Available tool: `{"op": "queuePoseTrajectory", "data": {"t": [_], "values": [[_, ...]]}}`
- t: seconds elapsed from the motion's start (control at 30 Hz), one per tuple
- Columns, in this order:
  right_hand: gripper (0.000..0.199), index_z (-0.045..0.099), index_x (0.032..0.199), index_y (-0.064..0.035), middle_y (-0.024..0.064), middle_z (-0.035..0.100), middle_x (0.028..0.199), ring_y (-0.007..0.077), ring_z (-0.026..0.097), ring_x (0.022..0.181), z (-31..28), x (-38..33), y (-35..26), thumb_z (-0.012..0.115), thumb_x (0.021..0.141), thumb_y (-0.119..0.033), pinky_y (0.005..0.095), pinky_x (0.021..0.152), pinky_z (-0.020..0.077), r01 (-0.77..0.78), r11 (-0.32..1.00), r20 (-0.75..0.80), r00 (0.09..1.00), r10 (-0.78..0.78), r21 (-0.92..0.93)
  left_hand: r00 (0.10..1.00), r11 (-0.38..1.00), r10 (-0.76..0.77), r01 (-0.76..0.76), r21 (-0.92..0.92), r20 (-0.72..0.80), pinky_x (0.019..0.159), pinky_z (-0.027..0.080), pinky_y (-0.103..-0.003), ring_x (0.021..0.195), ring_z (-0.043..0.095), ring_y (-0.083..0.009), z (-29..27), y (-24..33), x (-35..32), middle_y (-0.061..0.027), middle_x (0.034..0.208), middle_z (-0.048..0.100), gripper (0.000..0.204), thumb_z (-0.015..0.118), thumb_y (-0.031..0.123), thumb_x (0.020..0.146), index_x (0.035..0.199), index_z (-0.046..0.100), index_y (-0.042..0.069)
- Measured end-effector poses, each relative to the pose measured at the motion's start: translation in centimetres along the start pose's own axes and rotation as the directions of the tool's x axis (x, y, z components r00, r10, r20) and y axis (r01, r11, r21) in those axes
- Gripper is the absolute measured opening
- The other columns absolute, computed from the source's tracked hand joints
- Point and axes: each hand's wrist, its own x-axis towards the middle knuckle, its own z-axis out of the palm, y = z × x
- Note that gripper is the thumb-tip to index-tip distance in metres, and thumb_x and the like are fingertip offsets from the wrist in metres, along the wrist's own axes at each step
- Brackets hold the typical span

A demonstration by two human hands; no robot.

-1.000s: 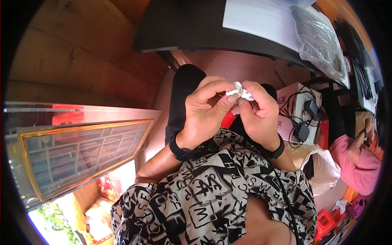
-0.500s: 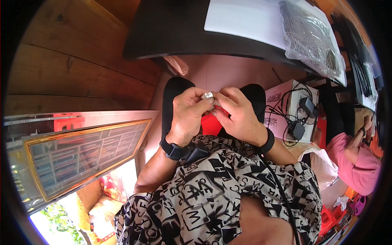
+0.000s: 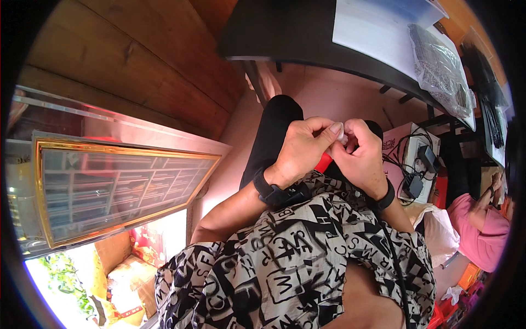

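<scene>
Above my lap, both hands meet over a small white thing (image 3: 341, 135), mostly covered by the fingertips, so its kind cannot be made out. My left hand (image 3: 305, 145) is closed, with thumb and forefinger pinching it from the left. From the right, my right hand (image 3: 361, 159) holds the same thing between curled fingers and thumb. Something red (image 3: 324, 163) shows just below the hands, between my black-clad legs. Each wrist wears a black band.
A black table (image 3: 285, 33) bears a white board (image 3: 372, 27) and a clear plastic bag (image 3: 438, 63) of dark items. At right stand a box (image 3: 402, 137) with black cables and adapters, and a person in pink (image 3: 482, 230). A gold-framed panel (image 3: 126, 186) stands at left.
The view has shifted, so my hands appear further right in it. My fingers have closed more over the small white thing, which shows less than before.
</scene>
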Motion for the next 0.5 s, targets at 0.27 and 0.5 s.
{"op": "queuePoseTrajectory", "data": {"t": [0.27,0.5], "values": [[0.015,0.053,0.079,0.0011,0.0135,0.052,0.068,0.0263,0.052,0.058,2.2,0.9,-1.2,0.058,0.065,0.001,0.0337,0.054,0.0431,0.331,0.923,0.148,0.940,-0.306,-0.197,0.993,0.982,-0.069,0.085,0.167,-0.097,0.066,0.045,-0.021,0.074,0.054,-0.0075,-3.0,0.3,-3.5,-0.0060,0.083,0.064,0.021,0.053,0.011,0.086,0.098,0.062,-0.005],[0.024,0.056,0.095,0.0030,0.0132,0.058,0.083,0.0228,0.058,0.074,2.3,0.9,-0.3,0.056,0.072,0.006,0.0302,0.068,0.0461,0.178,0.983,0.207,0.964,-0.166,-0.041,0.989,0.951,-0.026,-0.021,-0.309,-0.149,0.064,0.045,-0.023,0.069,0.052,-0.0091,-1.8,-0.8,-3.3,-0.0042,0.081,0.060,0.024,0.047,0.010,0.088,0.104,0.059,-0.004]]}}
